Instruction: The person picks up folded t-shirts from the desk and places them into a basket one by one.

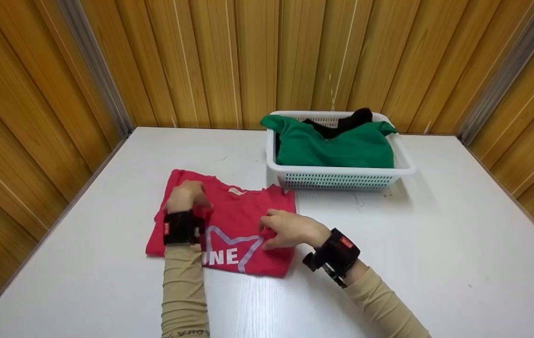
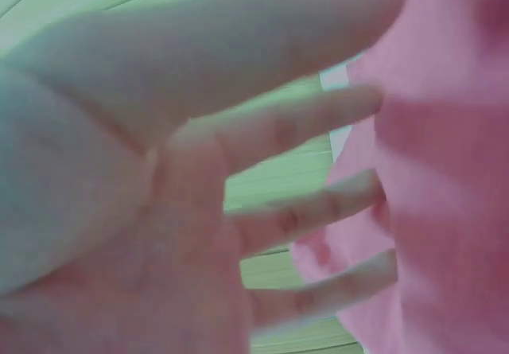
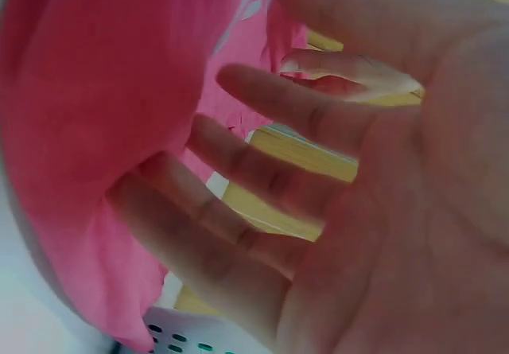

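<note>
A red T-shirt point(image 1: 234, 211) with a pale star outline and white letters lies folded on the white table, its collar and label toward the back. My left hand point(image 1: 187, 197) rests on the shirt's left part, fingers pointing down; in the left wrist view its fingers point(image 2: 318, 203) are spread and fairly straight, tips at the red cloth. Over the shirt's right side is my right hand point(image 1: 295, 227). The right wrist view shows its fingers point(image 3: 254, 179) extended and apart, some tips touching the cloth, nothing pinched between them.
A white plastic basket point(image 1: 342, 176) stands behind the shirt to the right, holding a green garment point(image 1: 337, 148) and a black garment point(image 1: 356, 119). Wood-patterned panels point(image 1: 257, 61) wall the white table point(image 1: 436, 211) at the back and on both sides.
</note>
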A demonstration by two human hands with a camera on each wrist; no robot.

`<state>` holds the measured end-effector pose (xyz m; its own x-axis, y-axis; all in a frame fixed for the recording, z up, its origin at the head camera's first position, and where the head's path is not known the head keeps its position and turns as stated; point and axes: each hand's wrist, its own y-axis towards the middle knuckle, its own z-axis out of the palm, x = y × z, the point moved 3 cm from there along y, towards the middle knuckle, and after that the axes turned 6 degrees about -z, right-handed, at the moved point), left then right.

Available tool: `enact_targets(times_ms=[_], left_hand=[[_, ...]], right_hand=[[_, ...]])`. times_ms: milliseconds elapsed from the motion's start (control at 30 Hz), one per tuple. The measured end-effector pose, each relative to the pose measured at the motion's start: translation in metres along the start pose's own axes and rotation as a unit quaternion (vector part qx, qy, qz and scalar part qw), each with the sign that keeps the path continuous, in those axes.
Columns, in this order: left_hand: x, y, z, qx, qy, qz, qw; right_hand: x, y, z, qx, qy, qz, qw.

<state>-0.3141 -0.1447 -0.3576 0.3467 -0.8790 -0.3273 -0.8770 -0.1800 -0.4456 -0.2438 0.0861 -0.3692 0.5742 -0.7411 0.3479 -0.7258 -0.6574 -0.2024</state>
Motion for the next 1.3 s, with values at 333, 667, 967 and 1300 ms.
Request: enact_targets(times_ms=[333, 667, 967, 1300], left_hand=[[0.024, 0.001, -0.012, -0.041, -0.045, -0.003, 0.9982], [0.048, 0.002, -0.014, -0.03, -0.061, -0.032, 0.9972], [0.056, 0.008, -0.01, -0.034, -0.089, -0.046, 0.9944], [0.055, 0.009, -0.007, -0.024, -0.093, -0.015, 0.9953]], right_hand=[[-0.029, -0.007, -0.015, -0.073, 0.008, 0.13, 0.9889], [-0.046, -0.005, -0.007, -0.094, 0.027, 0.231, 0.968], [-0.051, -0.001, 0.0, -0.092, 0.082, 0.229, 0.9656], [-0.047, 0.012, 0.012, -0.109, 0.118, 0.201, 0.9663]])
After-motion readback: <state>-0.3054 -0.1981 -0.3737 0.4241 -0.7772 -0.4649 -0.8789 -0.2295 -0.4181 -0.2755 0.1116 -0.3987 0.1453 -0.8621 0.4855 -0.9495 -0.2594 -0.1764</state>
